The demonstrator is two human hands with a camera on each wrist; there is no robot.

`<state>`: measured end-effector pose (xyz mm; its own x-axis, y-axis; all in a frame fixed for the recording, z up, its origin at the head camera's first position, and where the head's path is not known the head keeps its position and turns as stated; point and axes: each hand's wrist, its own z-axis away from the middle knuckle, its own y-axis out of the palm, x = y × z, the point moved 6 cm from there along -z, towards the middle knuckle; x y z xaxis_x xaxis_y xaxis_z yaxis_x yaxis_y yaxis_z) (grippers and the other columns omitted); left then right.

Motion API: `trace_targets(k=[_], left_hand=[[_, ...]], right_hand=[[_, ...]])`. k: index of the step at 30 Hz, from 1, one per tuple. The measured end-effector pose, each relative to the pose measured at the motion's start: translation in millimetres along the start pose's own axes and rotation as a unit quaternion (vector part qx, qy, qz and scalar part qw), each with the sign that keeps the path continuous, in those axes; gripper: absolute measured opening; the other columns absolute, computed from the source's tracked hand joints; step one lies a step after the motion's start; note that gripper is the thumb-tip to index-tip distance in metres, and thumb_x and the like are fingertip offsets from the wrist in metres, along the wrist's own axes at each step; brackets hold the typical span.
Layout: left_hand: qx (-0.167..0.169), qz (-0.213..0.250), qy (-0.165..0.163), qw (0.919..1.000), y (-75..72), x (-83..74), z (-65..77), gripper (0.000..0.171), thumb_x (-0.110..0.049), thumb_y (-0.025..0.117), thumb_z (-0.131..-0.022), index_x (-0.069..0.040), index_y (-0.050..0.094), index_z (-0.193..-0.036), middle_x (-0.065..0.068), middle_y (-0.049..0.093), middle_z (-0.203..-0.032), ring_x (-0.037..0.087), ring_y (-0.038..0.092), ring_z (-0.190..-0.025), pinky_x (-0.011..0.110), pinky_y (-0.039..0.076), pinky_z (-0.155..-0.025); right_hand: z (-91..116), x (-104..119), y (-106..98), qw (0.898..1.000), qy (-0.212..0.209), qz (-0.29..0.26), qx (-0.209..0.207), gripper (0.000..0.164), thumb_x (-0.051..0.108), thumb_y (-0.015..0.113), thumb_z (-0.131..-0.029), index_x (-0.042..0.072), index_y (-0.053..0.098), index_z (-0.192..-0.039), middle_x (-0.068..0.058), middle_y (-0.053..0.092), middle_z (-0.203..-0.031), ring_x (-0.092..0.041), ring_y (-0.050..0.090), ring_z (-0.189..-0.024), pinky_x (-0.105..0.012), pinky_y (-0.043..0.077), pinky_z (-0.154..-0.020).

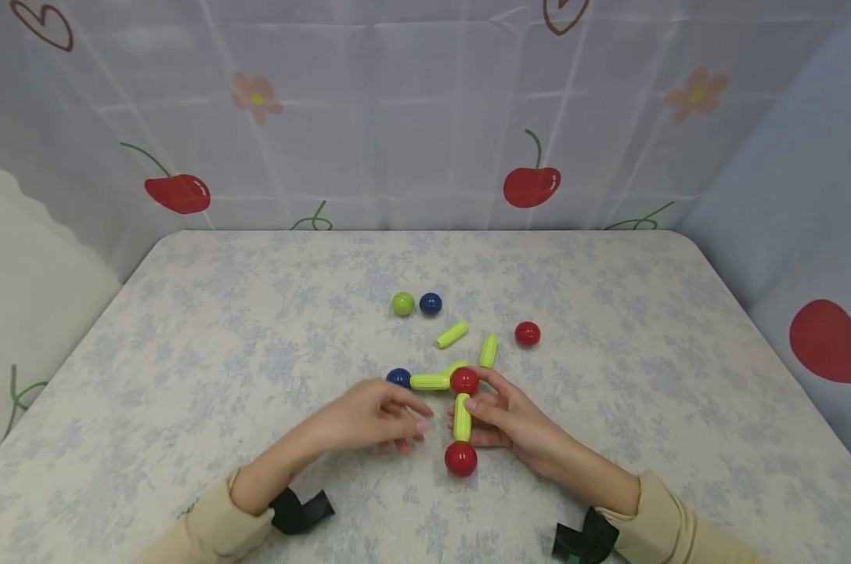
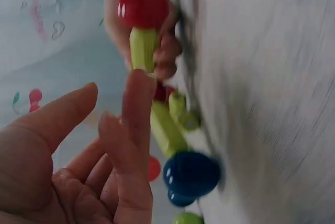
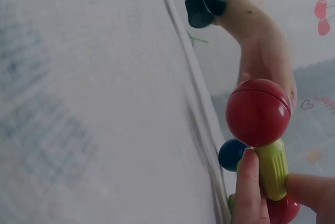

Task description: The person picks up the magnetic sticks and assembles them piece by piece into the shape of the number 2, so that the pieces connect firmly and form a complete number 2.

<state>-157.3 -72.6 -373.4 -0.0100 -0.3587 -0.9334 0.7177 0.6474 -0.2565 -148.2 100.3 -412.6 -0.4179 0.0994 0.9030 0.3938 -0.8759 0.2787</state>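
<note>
My right hand [image 1: 520, 427] pinches a ridged yellow-green rod [image 1: 462, 417] between thumb and fingers. This rod runs from a near red ball [image 1: 461, 459] to a second red ball [image 1: 464, 381] at the corner of the joined piece. From the corner ball another yellow-green rod [image 1: 430, 382] leads left to a blue ball [image 1: 398, 378], and a further rod sticks out behind it, partly hidden. My left hand [image 1: 369, 415] hovers just left of the piece, fingers loosely bent and holding nothing. In the left wrist view, its fingers overlap the pinched rod's end; the blue ball [image 2: 191, 174] shows beyond them.
Behind the piece lie two loose yellow-green rods, one left [image 1: 452, 335] and one right [image 1: 489, 351]. Farther back sit a green ball [image 1: 403, 304] and a blue ball [image 1: 430, 304]. A loose red ball [image 1: 527, 334] lies to the right. A printed curtain [image 1: 397, 157] hangs behind the table.
</note>
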Motion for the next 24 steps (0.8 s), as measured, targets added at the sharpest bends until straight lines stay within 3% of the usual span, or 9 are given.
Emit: trace_targets(k=[3,5,7,11,14,19,24], left_hand=[[-0.089,-0.07,0.035,0.9929,-37.6,-13.2,-13.5,0.025,-0.015,0.062,-0.092,0.001,0.065,-0.11,0.006,0.068,-0.08,0.023,0.065,-0.064,0.04,0.051,-0.058],[-0.14,-0.121,0.048,0.9815,-55.4,-18.9,-26.6,0.024,-0.015,0.061,-0.092,0.0,0.066,-0.11,0.007,0.068,-0.082,0.022,0.065,-0.066,0.041,0.051,-0.06],[-0.169,-0.18,0.049,0.9678,-64.6,-20.3,-41.1,0.025,-0.016,0.062,-0.091,-0.001,0.067,-0.11,0.007,0.067,-0.086,0.021,0.064,-0.071,0.037,0.052,-0.064],[-0.168,-0.295,0.01,0.9405,-64.7,-14.0,-70.5,0.031,-0.026,0.068,-0.088,-0.005,0.067,-0.111,0.001,0.063,-0.091,0.015,0.06,-0.082,0.028,0.049,-0.068],[-0.155,-0.333,-0.008,0.93,-60.2,-8.9,-87.1,0.037,-0.031,0.072,-0.084,-0.007,0.067,-0.112,-0.001,0.061,-0.085,0.013,0.057,-0.076,0.026,0.046,-0.065],[-0.146,-0.347,0.001,0.9264,-53.7,-6.8,-103.0,0.038,-0.031,0.075,-0.081,-0.009,0.065,-0.11,-0.001,0.055,-0.073,0.013,0.049,-0.063,0.025,0.039,-0.056],[-0.157,-0.343,0.004,0.9261,-53.1,-6.0,-106.2,0.025,-0.024,0.075,-0.082,-0.009,0.065,-0.1,-0.002,0.056,-0.074,0.012,0.05,-0.065,0.025,0.04,-0.058]], right_hand=[[0.7,0.8,-0.7,1.0,0.004,0.003,-0.009,0.063,0.017,0.058,-0.094,0.006,0.022,-0.145,-0.012,0.061,-0.107,-0.021,0.061,-0.097,-0.037,0.053,-0.074],[1.3,0.9,-1.1,1.0,0.006,0.005,-0.012,0.064,0.017,0.058,-0.094,0.007,0.021,-0.145,-0.012,0.062,-0.106,-0.021,0.061,-0.096,-0.036,0.053,-0.072],[1.7,0.8,-0.7,1.0,0.006,0.004,-0.009,0.065,0.017,0.058,-0.095,0.006,0.02,-0.146,-0.012,0.062,-0.105,-0.022,0.062,-0.096,-0.036,0.053,-0.072],[2.5,-0.8,-0.1,1.0,0.005,0.002,0.0,0.064,0.016,0.057,-0.095,0.006,0.019,-0.146,-0.012,0.061,-0.106,-0.021,0.061,-0.096,-0.037,0.053,-0.072],[2.8,-1.8,-0.5,1.0,0.003,0.005,0.003,0.063,0.016,0.056,-0.095,0.006,0.02,-0.145,-0.012,0.061,-0.106,-0.021,0.061,-0.096,-0.037,0.053,-0.072],[2.9,-1.0,-2.2,1.0,0.003,0.013,0.005,0.06,0.016,0.057,-0.095,0.006,0.023,-0.144,-0.013,0.061,-0.107,-0.022,0.062,-0.095,-0.037,0.053,-0.071],[2.8,0.5,-5.6,1.0,0.008,0.017,0.0,0.061,0.017,0.056,-0.095,0.006,0.022,-0.145,-0.015,0.06,-0.11,-0.023,0.062,-0.096,-0.036,0.054,-0.071]])
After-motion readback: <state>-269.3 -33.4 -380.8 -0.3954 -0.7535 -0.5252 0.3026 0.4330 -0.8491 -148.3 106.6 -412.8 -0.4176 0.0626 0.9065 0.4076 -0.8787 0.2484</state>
